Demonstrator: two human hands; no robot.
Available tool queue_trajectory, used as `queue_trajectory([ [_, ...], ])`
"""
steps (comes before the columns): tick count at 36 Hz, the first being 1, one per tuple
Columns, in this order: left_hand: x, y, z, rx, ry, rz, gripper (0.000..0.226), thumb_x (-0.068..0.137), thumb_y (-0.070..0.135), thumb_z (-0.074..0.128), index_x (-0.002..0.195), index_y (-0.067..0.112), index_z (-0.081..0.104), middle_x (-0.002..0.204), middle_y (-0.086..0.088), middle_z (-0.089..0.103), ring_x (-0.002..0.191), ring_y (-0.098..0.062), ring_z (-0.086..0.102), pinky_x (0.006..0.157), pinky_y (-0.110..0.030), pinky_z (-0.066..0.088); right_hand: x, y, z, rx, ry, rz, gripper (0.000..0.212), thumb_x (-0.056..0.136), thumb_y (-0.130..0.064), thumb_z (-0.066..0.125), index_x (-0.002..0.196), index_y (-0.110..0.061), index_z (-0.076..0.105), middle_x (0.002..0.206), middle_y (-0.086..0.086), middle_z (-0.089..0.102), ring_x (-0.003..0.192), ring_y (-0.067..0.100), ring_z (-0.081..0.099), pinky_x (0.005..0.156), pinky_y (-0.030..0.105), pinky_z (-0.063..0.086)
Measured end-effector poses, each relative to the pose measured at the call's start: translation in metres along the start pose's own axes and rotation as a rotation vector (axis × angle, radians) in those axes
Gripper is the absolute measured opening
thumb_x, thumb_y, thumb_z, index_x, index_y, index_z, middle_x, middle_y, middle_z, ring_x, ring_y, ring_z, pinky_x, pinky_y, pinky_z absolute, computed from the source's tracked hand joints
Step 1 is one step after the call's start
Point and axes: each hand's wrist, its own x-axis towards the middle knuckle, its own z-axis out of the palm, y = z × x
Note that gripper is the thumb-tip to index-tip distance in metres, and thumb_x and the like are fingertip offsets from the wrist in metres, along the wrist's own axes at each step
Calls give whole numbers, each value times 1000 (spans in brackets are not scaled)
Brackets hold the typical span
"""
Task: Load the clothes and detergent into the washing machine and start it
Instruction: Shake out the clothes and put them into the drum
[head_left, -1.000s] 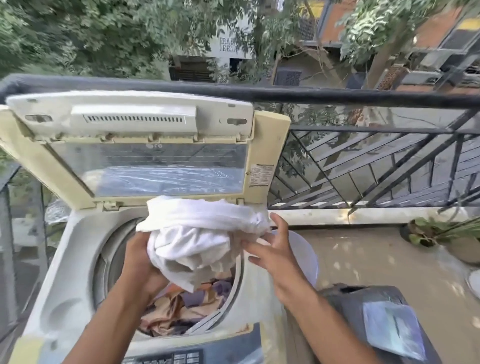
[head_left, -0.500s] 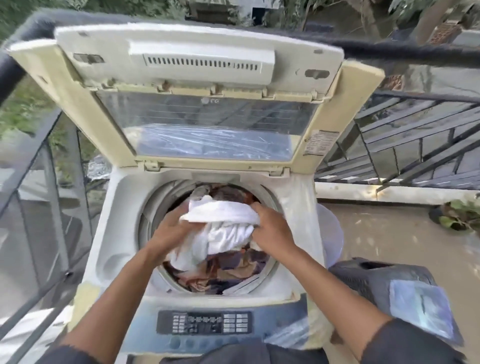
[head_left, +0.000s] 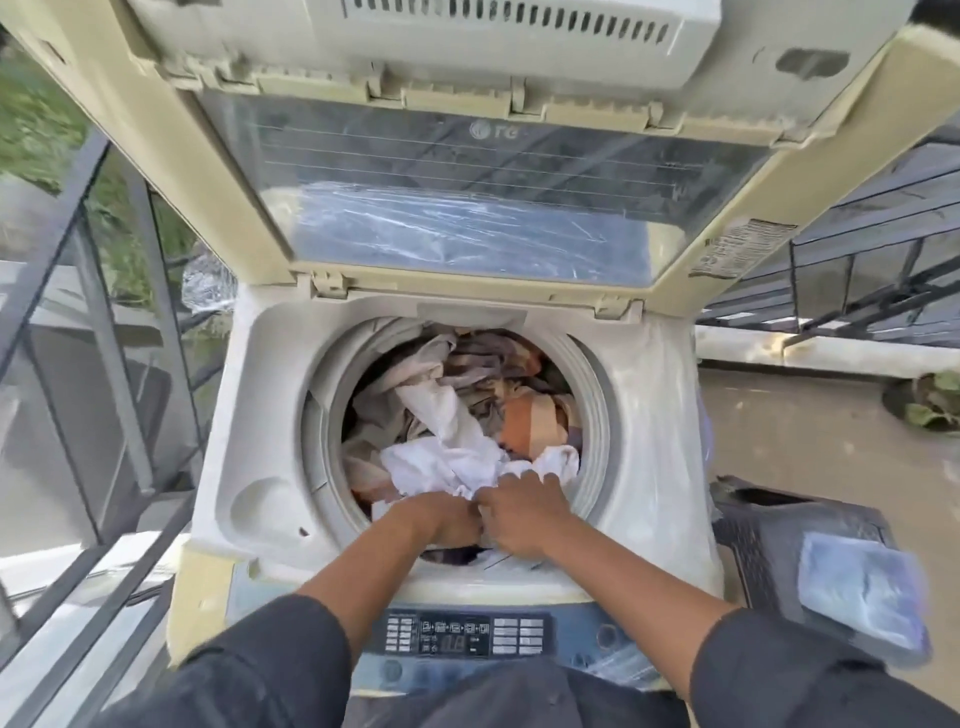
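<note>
White garment (head_left: 441, 462) atop clothes (head_left: 519, 395) inside washer drum (head_left: 592, 415).

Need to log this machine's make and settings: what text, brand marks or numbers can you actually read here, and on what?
"LG", seen upside down: on the glass of the raised lid.
Sticker on the lid's right frame: printed lines, too small to read.
Control panel: button labels and display digits, too blurred to read.
Nothing else legible.
</note>
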Motion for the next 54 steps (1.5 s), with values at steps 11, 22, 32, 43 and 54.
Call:
queue_trajectory([
  [11,23,3,8,-125,-208,14,43,113,30,42,147,8,56,160,-17,49,121,-23,53,93,-32,46,31,14,1,-58,-336,120,58,105,-43,36,157,-20,42,164,6,39,146,31,43,119,49,33],
  [22,-43,-6,-45,-567,134,118,44,115,27,43,159,26,46,161,0,47,147,-22,46,106,-31,36,-34,53,-50,429,168,-59,28,105,-42,47,123,-28,63,125,0,65,113,27,62,92,40,52],
  [32,-86,65,-50,-630,491,338,23,110,27,56,123,24,74,116,9,73,101,-1,68,89,-15,50,-117,98,-61,959,614,-73,18,101,-27,61,112,-29,75,107,-13,75,102,6,68,96,34,54],
  [43,-86,207,-74,-558,620,518,20,98,30,59,113,31,74,106,-1,80,102,-30,76,97,-53,60,-161,199,-39,1176,931,35,15,98,-12,65,102,-16,79,93,-4,78,92,18,74,92,46,57],
  [54,38,339,-90,-383,601,365,21,95,27,59,104,34,77,104,11,78,100,-14,73,99,-40,58,-102,356,15,1143,802,337,14,92,-19,64,93,-26,76,91,-11,76,90,14,71,84,37,58],
])
